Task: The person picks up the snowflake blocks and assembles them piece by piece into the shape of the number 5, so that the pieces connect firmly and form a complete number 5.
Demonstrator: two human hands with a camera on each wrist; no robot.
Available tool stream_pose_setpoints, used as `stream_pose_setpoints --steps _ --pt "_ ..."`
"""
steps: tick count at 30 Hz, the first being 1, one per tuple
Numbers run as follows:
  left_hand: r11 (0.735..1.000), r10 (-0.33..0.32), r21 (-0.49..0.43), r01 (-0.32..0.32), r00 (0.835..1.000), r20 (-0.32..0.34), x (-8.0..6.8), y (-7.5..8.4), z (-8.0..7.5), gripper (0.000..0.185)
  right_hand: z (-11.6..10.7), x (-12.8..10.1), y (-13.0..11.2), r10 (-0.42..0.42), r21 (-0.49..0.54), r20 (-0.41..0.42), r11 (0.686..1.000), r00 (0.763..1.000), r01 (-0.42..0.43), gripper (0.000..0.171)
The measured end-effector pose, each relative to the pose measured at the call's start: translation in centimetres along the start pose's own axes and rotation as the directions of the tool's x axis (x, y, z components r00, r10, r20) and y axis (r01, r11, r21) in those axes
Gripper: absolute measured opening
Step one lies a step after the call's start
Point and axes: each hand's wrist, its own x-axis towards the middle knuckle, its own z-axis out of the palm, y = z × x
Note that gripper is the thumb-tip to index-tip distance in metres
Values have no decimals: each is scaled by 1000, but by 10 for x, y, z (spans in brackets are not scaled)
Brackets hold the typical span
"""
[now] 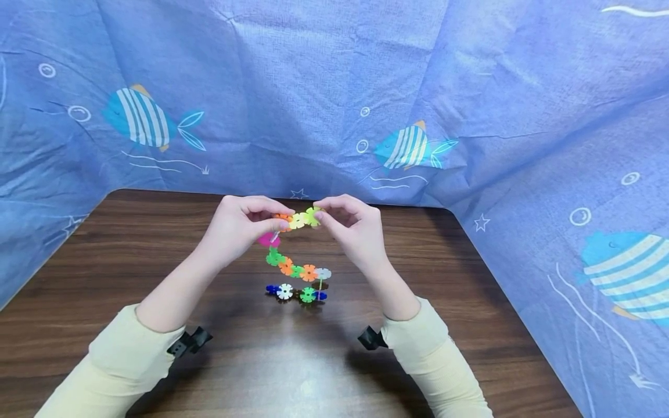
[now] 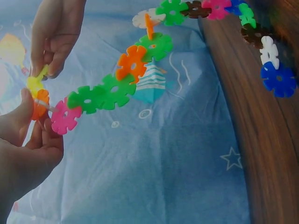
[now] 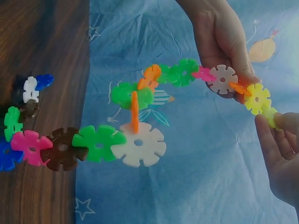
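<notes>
A chain of plastic snowflake discs (image 1: 295,271) in many colours rises from the wooden table (image 1: 272,360) in a zigzag. My left hand (image 1: 245,223) pinches the orange disc (image 2: 39,103) near the chain's top end. Next to it sits a yellow disc (image 3: 257,98). My right hand (image 1: 347,223) pinches the yellow-green end disc (image 1: 312,216). Below, green discs (image 2: 100,95), an orange one and a white one (image 3: 139,144) link down to the bottom row (image 1: 295,292) lying on the table.
A blue cloth printed with striped fish (image 1: 141,119) walls the table at the back and both sides. Black clips (image 1: 189,342) sit at my cream sleeves' cuffs.
</notes>
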Motion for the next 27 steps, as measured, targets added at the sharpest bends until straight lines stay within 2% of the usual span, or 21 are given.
stream_pose_setpoints --steps 3,8,12,18,23,27 --pt "999 -31 -6 31 999 20 0 0 0 25 0 0 -1 23 0 -4 1000 1000 -23 12" --pt "997 -74 -18 75 997 25 1 -1 1 24 1 3 -21 41 -16 4 999 999 -41 12" --pt "999 -20 46 19 1000 15 2 0 1 20 0 5 -35 44 -55 26 998 999 -42 10" --pt "985 69 156 -71 997 20 3 4 0 17 -1 6 -39 33 -95 40 995 999 -29 10" --pt "978 82 190 -85 996 27 4 7 1 16 0 4 -34 -1 -93 29 996 1000 4 10" --pt "979 71 189 -74 997 26 2 7 1 16 -1 3 -19 11 -84 28 996 1000 -8 10"
